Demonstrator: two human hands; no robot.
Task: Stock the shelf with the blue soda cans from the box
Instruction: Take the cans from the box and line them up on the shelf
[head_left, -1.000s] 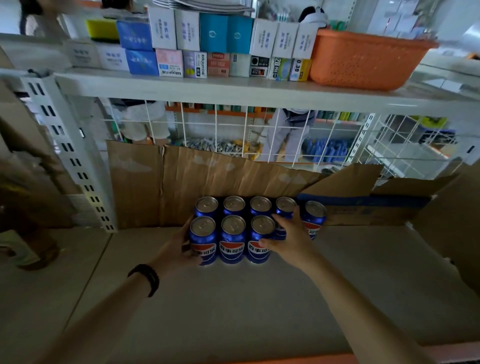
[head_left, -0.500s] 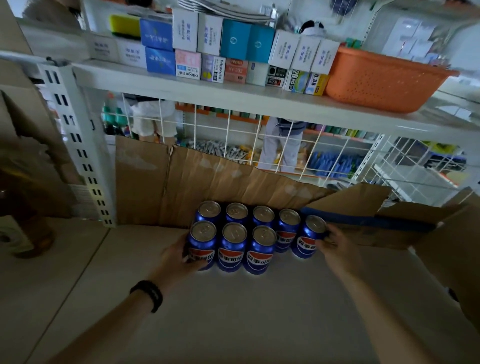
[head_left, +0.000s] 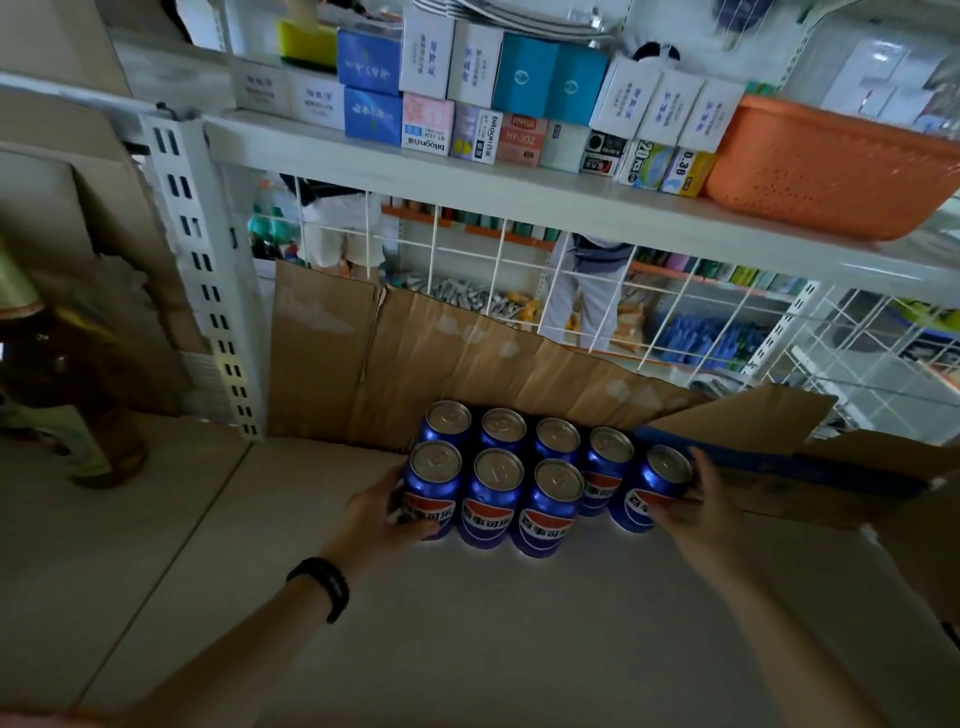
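I am looking down along both forearms onto the pale shelf (head_left: 467, 623), the left wrist wearing a black band (head_left: 319, 587).

Left hand (head_left: 376, 514): I am curling its fingers (head_left: 410, 527) round the side of the front-left can (head_left: 434, 488), thumb behind; it is gripping that can. Right hand (head_left: 696, 512): it is lying against the right side of the rightmost can (head_left: 652, 491), fingers reaching up past the rim. Whether they are wrapping the can or only pressing flat on it I cannot tell.

The blue soda cans (head_left: 519, 467) are standing upright on the shelf in a tight block, touching one another: three in front, a longer row behind running out to the right. All lids are showing unopened.

Just beyond them, flattened cardboard (head_left: 415, 364) is leaning against the white wire grid (head_left: 498, 270). The box (head_left: 779, 467), flaps open, is lying to the right, just behind the right hand.

Handling judgement: full cans will be moderately heavy and rigid, but the painted walls are smooth and likely slippery, and they dent if knocked. I am advising a wrap round the mid-body, not the rim, or pressure from both ends to slide the block.

Above, an upper shelf (head_left: 519, 187) is carrying small cartons and an orange basket (head_left: 831, 171).
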